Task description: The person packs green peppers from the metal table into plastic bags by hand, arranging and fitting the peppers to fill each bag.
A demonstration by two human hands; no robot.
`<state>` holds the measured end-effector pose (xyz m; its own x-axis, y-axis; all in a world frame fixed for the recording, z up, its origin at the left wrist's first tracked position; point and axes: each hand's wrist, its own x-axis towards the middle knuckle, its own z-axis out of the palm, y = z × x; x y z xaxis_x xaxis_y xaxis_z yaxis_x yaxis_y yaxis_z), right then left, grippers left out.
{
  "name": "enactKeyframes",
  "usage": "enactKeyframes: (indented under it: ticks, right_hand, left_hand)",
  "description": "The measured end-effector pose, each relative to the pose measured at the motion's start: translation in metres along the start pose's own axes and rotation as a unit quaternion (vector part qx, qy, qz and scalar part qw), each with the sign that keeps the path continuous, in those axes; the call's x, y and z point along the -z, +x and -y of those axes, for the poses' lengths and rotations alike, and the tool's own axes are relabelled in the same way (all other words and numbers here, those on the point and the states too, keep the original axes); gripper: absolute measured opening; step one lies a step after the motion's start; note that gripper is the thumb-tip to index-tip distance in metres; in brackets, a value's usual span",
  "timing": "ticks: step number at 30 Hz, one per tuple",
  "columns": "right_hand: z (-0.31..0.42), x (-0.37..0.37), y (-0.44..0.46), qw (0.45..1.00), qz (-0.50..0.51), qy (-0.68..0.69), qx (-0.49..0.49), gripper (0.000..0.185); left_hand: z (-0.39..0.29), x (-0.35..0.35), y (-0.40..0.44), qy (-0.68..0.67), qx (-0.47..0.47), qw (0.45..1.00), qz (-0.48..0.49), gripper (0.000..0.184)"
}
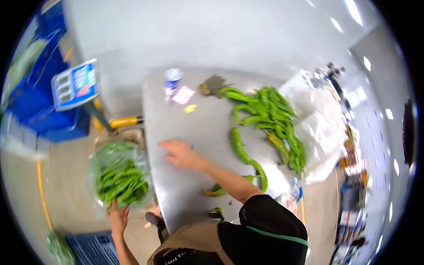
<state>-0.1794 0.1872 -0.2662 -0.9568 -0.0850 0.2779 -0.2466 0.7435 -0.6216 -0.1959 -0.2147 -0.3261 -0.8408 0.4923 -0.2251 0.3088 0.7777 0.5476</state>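
My left hand (118,216) is at the near edge of a clear plastic bag (95,170) full of long green peppers (121,181). Its fingers look apart and touch the bag's edge or the lowest peppers; their tips are partly hidden. Over the left part of the metal table (176,194), my right hand (181,154) reaches out open, slightly blurred, holding nothing I can see. On the right of the table lies a heap of green peppers (269,110). Curved single peppers (238,143) lie nearer, and another pepper (216,191) is partly behind my right forearm.
A scale display (76,85) stands on a post left of the table. Behind it are blue crates (42,95). A white cup (173,76), a pink-white label (183,95) and a dark clump (214,85) rest at the back. White plastic bags (320,132) fill the right end.
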Motion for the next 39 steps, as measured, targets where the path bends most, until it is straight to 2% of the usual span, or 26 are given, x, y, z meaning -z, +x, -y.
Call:
enactKeyframes:
  ticks: [2, 4, 5, 7, 8, 9, 10, 13, 16, 18, 20, 21, 26, 27, 28, 29, 30, 31, 32, 34, 35, 36, 37, 39]
  right_hand:
    - [-0.068, 0.064, -0.030, 0.978, -0.088, -0.145, -0.123, 0.051]
    - [-0.121, 0.134, -0.062, 0.946, -0.156, -0.188, -0.212, 0.054]
    - [-0.161, 0.162, -0.085, 0.917, -0.203, -0.294, -0.179, 0.055]
    - [-0.201, 0.213, -0.106, 0.868, -0.204, -0.340, -0.297, 0.062]
    - [-0.222, 0.231, -0.114, 0.855, -0.157, -0.362, -0.336, 0.074]
    - [-0.229, 0.244, -0.117, 0.838, -0.111, -0.406, -0.346, 0.082]
    - [-0.238, 0.253, -0.115, 0.818, -0.064, -0.448, -0.354, 0.090]
    - [-0.268, 0.266, -0.095, 0.794, 0.074, -0.451, -0.401, 0.109]
    - [-0.281, 0.280, -0.067, 0.830, 0.170, -0.345, -0.404, 0.123]
    - [-0.287, 0.290, -0.061, 0.863, 0.156, -0.308, -0.370, 0.120]
    - [-0.311, 0.298, -0.064, 0.895, 0.145, -0.216, -0.363, 0.119]
    - [-0.317, 0.290, -0.068, 0.901, 0.128, -0.288, -0.300, 0.110]
    - [-0.291, 0.278, -0.071, 0.883, 0.117, -0.356, -0.283, 0.081]
    - [-0.296, 0.279, -0.081, 0.915, 0.044, -0.347, -0.200, 0.076]
    - [-0.274, 0.283, -0.074, 0.906, 0.045, -0.358, -0.221, 0.075]
    - [-0.276, 0.284, -0.077, 0.915, -0.019, -0.359, -0.185, 0.073]
    - [-0.258, 0.287, -0.069, 0.915, -0.033, -0.347, -0.202, 0.073]
    - [-0.246, 0.291, -0.062, 0.910, -0.057, -0.377, -0.165, 0.074]
    - [-0.223, 0.295, -0.051, 0.891, -0.041, -0.409, -0.193, 0.074]
    - [-0.177, 0.292, -0.033, 0.923, -0.093, -0.369, -0.055, 0.075]
    - [-0.141, 0.288, -0.021, 0.918, -0.062, -0.382, -0.089, 0.077]
    - [-0.109, 0.275, -0.010, 0.926, -0.057, -0.361, -0.097, 0.078]
    - [-0.081, 0.260, 0.004, 0.937, -0.025, -0.334, -0.096, 0.078]
    - [-0.028, 0.221, 0.021, 0.956, 0.041, -0.280, -0.079, 0.078]
  left_hand:
    - [0.002, -0.009, 0.003, -0.017, 0.031, 0.999, 0.005, 0.020]
    - [-0.001, -0.010, 0.007, -0.043, 0.061, 0.997, 0.016, 0.021]
    - [-0.008, -0.012, 0.008, -0.053, 0.083, 0.995, 0.019, 0.022]
    - [-0.009, -0.016, 0.010, -0.029, 0.073, 0.997, 0.022, 0.021]
    - [-0.005, -0.019, 0.008, -0.016, 0.072, 0.997, 0.023, 0.021]
    - [-0.007, -0.026, 0.009, -0.032, 0.070, 0.997, -0.024, 0.017]
    - [-0.006, -0.029, 0.011, -0.019, 0.069, 0.997, -0.020, 0.017]
    - [-0.011, -0.032, 0.013, 0.007, 0.064, 0.998, -0.018, 0.017]
    - [-0.007, -0.036, 0.010, 0.022, 0.050, 0.998, -0.038, 0.017]
    - [-0.010, -0.035, 0.006, 0.056, 0.038, 0.996, -0.058, 0.020]
    - [-0.015, -0.034, 0.003, 0.033, 0.083, 0.995, -0.040, 0.023]
    - [-0.018, -0.031, 0.003, 0.021, 0.104, 0.994, -0.031, 0.025]
    - [-0.041, -0.021, 0.015, 0.010, 0.081, 0.994, -0.075, 0.039]
    - [-0.041, -0.020, 0.020, -0.019, 0.108, 0.991, -0.079, 0.038]
    - [-0.039, -0.019, 0.024, -0.066, 0.123, 0.986, -0.089, 0.035]
    - [-0.026, -0.027, 0.027, -0.057, 0.095, 0.985, -0.132, 0.032]
    - [-0.022, -0.027, 0.032, -0.029, 0.087, 0.985, -0.149, 0.031]
    - [-0.039, -0.016, 0.032, -0.040, 0.144, 0.981, -0.126, 0.033]
    - [-0.017, -0.033, 0.038, -0.016, 0.107, 0.979, -0.173, 0.036]
    - [-0.011, -0.040, 0.041, -0.016, 0.121, 0.979, -0.166, 0.036]
    - [-0.007, -0.043, 0.041, 0.005, 0.125, 0.983, -0.137, 0.041]
    - [-0.006, -0.043, 0.041, 0.053, 0.184, 0.979, -0.068, 0.052]
    - [0.001, -0.049, 0.036, 0.067, 0.219, 0.972, -0.057, 0.064]
    - [0.005, -0.046, 0.028, 0.080, 0.268, 0.958, -0.063, 0.069]
